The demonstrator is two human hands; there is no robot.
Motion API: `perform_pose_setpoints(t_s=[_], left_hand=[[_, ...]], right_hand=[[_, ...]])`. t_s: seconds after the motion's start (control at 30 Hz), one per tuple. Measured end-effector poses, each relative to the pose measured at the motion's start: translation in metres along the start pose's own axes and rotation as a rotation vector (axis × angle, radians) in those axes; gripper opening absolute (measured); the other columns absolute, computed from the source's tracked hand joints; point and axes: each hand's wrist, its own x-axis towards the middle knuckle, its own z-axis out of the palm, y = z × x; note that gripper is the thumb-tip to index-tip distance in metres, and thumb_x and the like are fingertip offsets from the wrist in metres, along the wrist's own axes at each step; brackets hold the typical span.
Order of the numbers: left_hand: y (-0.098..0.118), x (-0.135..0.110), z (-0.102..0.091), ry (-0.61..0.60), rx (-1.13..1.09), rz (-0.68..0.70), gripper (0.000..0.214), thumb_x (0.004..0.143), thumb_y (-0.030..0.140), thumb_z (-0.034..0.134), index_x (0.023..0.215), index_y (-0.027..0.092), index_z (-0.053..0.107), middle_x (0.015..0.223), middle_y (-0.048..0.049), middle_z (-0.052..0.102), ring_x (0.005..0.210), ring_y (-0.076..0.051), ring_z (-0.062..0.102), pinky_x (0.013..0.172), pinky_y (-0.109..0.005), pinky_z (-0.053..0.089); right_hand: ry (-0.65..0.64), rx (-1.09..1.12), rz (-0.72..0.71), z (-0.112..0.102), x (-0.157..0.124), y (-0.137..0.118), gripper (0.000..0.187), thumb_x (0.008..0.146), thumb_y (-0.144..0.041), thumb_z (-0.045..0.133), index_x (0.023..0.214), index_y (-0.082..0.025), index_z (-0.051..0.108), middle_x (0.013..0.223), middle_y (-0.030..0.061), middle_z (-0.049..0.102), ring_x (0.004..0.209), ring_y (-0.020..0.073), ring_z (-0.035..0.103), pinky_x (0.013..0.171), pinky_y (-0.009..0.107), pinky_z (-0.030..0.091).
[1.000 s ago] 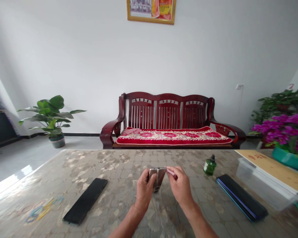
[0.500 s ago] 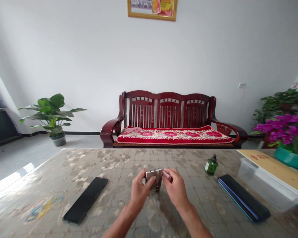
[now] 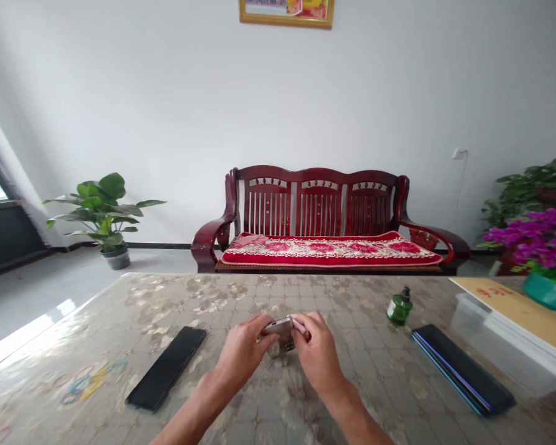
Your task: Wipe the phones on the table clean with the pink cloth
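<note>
Head view: left hand (image 3: 241,351) pinches a silvery phone (image 3: 283,326); right hand (image 3: 319,353) pinches a pink stick (image 3: 301,328) at its edge; I judge this unfinished.

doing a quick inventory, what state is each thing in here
Silver phone: in the left hand, tilted
Pink item: pinched in the right hand, at the phone's edge
Black phone: flat, screen dark
Stacked phones: flat, top screen dark
Colored bands: lying loose
Green bottle: upright, top on
Clear box: board lying on top
Bench: blanket spread on seat
Potted plant: upright
Purple flowers: in bloom
</note>
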Motion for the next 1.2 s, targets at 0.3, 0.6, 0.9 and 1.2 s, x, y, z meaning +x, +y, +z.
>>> perform_pose_setpoints(t_s=[0.3,0.6,0.9,1.2], left_hand=[[-0.026,-0.012,0.049,0.152,-0.376,-0.082,0.016,0.078,0.036,0.063,0.081,0.021,0.067,0.074,0.0014,0.071,0.07,-0.018,0.065,0.067,-0.023,0.049],[-0.037,-0.025,0.065,0.057,-0.176,-0.08,0.01,0.08,0.03,0.062,0.084,0.026,0.07,0.083,0.0005,0.073,0.082,-0.021,0.065,0.075,-0.027,0.046],[-0.037,-0.028,0.066,-0.009,-0.014,-0.121,0.01,0.085,0.029,0.057,0.082,0.025,0.066,0.08,-0.0005,0.07,0.081,-0.021,0.064,0.072,-0.027,0.042],[-0.036,-0.034,0.07,-0.042,0.071,-0.097,0.011,0.088,0.029,0.055,0.085,0.024,0.065,0.082,-0.0015,0.07,0.083,-0.021,0.063,0.075,-0.027,0.041]], right_hand=[[-0.056,-0.243,-0.204,-0.002,-0.001,-0.011,0.028,0.088,-0.006,0.047,0.101,-0.023,0.065,0.087,0.0033,0.057,0.08,0.0157,0.057,0.074,0.027,0.048],[-0.172,-0.38,-0.273,-0.003,-0.019,0.016,0.027,0.09,-0.006,0.048,0.099,-0.025,0.066,0.089,0.0033,0.059,0.087,0.0174,0.056,0.076,0.029,0.047],[0.001,-0.421,-0.176,-0.024,-0.013,0.057,0.026,0.092,-0.011,0.046,0.098,-0.024,0.067,0.085,0.0034,0.058,0.083,0.0167,0.057,0.075,0.028,0.048],[-0.163,-0.329,-0.289,0.01,-0.029,0.021,0.03,0.092,-0.006,0.043,0.103,-0.024,0.065,0.093,0.0043,0.06,0.09,0.0168,0.057,0.079,0.029,0.05]])
